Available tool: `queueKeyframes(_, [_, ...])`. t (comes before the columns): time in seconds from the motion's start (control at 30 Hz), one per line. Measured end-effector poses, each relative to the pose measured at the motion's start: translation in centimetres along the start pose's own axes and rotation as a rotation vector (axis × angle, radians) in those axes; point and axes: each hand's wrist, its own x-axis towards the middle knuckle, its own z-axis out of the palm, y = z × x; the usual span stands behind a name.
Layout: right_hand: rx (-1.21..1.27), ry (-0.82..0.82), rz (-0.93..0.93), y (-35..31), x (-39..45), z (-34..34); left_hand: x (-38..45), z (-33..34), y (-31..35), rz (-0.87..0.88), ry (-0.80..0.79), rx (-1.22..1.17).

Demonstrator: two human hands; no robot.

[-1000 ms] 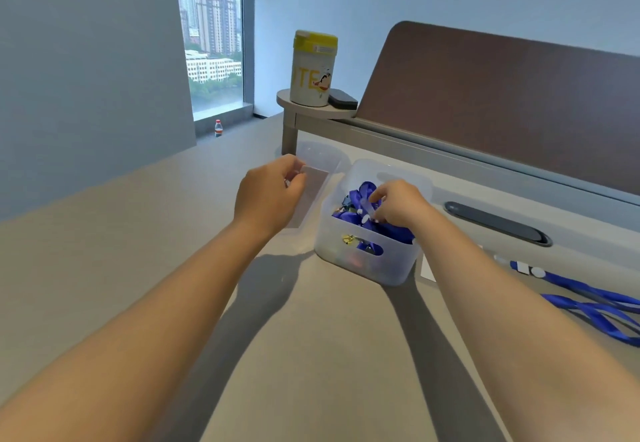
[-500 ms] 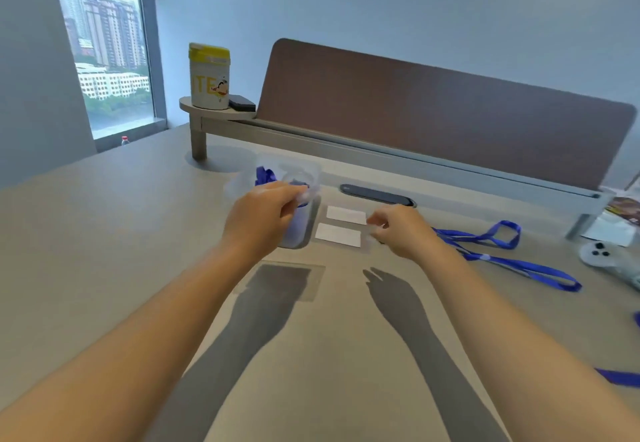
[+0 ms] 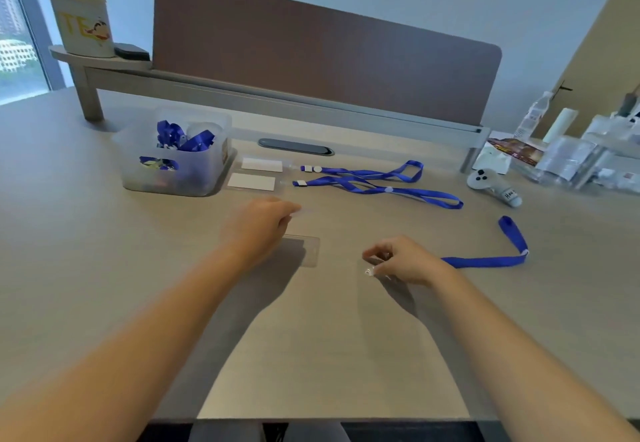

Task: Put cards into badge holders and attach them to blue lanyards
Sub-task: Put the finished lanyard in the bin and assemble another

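My left hand (image 3: 258, 223) pinches a clear, empty badge holder (image 3: 302, 212) just above the table; its faint outline and shadow fall below it. My right hand (image 3: 407, 261) pinches the clip end (image 3: 369, 271) of a blue lanyard (image 3: 485, 261), which trails right along the table and loops back. Farther off lie two badge holders with white cards (image 3: 251, 182), each joined to a blue lanyard (image 3: 381, 183). A translucent bin (image 3: 194, 182) at the left holds more blue lanyards.
A brown divider panel (image 3: 311, 50) runs along the desk's back, with a yellow-lidded tin (image 3: 83, 16) on its shelf. A white controller (image 3: 491, 183) and plastic packets (image 3: 571, 161) sit at the right. A dark cable slot (image 3: 296, 146) lies behind the cards.
Both hands came away from the bin toward me. The right hand has drawn a blue lanyard out onto the table. The left hand still holds the clear holder. The view swung right.
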Motion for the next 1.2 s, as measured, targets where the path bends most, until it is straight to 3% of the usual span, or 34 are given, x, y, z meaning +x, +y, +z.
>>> queueKeyframes(0.27, [-0.113, 0.255, -0.079, 0.2, 0.8, 1.3, 0.3, 0.3, 1.0, -0.005, -0.042, 0.062])
queueKeyframes(0.53, [-0.020, 0.547, -0.313, -3.2, 1.7, 0.2, 1.4, -0.6, 1.9, -0.050, 0.081, 0.024])
queueKeyframes(0.9, [0.167, 0.514, -0.434, -8.1, 1.8, -1.2, 3.3, -3.4, 2.1, -0.311, 0.154, -0.481])
queueKeyframes(1.2, [0.055, 0.688, -0.590, -10.2, 1.7, -1.0, 3.1, -4.3, 1.1, -0.279, 0.150, -0.591])
